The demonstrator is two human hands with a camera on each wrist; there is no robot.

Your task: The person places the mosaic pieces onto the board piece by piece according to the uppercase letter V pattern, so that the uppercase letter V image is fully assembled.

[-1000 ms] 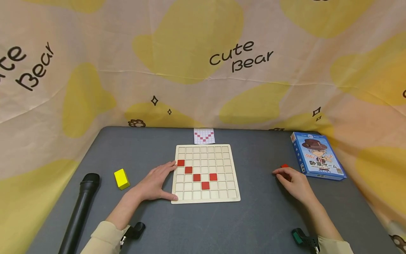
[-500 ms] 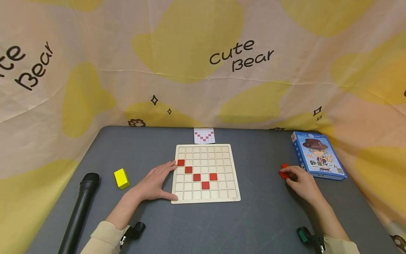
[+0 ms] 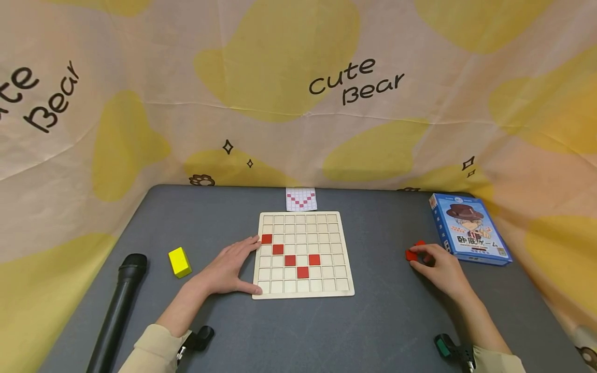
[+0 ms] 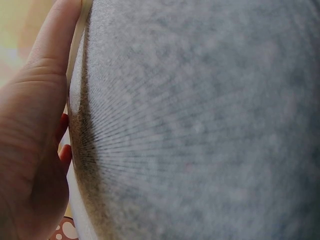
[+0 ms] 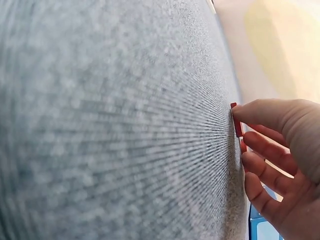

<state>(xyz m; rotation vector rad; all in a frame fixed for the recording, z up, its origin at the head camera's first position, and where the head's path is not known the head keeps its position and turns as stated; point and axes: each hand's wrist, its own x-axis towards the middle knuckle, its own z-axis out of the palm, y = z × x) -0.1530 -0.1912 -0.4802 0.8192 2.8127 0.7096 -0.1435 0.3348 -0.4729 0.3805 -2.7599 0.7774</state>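
Note:
A pale gridded board (image 3: 326, 296) lies mid-table in the head view, several red squares set in its cells. My left hand (image 3: 228, 269) is spread at the board's left side, fingertips and thumb touching its edge. Off to the right, my right hand (image 3: 440, 267) pinches a small red square tile (image 3: 410, 255) between thumb and fingers, low over the table. Part of another red tile (image 3: 420, 242) shows just behind those fingers. In the right wrist view the thumb presses against the thin tile (image 5: 237, 122).
A small card (image 3: 301, 200) with a red V pattern lies behind the board. On the right is a blue game box (image 3: 471, 230), close to the right hand. A yellow block (image 3: 179, 262) and a black microphone (image 3: 118, 305) lie at left. A patterned cloth (image 3: 298, 103) hangs behind.
My right hand has shifted slightly right, taken hold of a red tile and drawn it a little left of the other red tile. The left hand and board have stayed put.

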